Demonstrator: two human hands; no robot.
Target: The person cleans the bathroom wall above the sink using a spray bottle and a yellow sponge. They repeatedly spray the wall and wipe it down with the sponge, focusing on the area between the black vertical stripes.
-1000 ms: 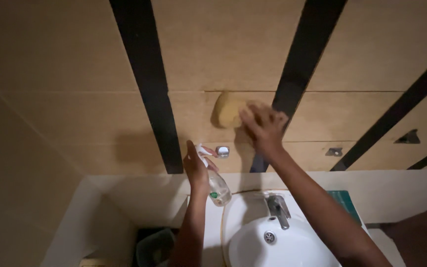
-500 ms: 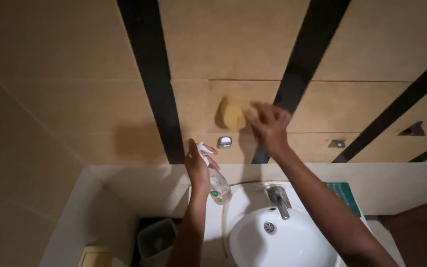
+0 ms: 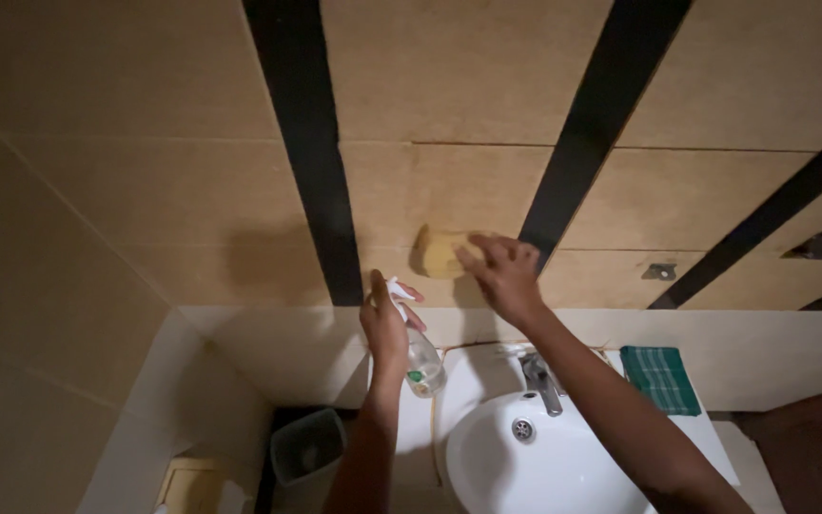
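Right now your right hand (image 3: 504, 276) is pressed against the tan tiled wall (image 3: 192, 190), its fingers spread fairly flat over a yellow sponge (image 3: 438, 252) that sits on the tile just beside a slanting black stripe (image 3: 590, 124). Only the sponge's left part shows past your fingertips, and it touches the wall.

Your left hand (image 3: 384, 324) is curled closed around the neck of a clear spray bottle (image 3: 422, 362), thumb up near the white nozzle, which points toward the wall. The bottle hangs above the ledge, a little below and left of the sponge; something greenish sits at its bottom, though the dim light makes it hard to tell what.

Below your arms lies a white round sink (image 3: 563, 466) with a metal faucet (image 3: 539, 381) at its back edge. A folded green checked cloth (image 3: 658, 379) rests on the ledge to the right of the faucet. A small grey bin (image 3: 306, 445) stands on the floor left of the sink.
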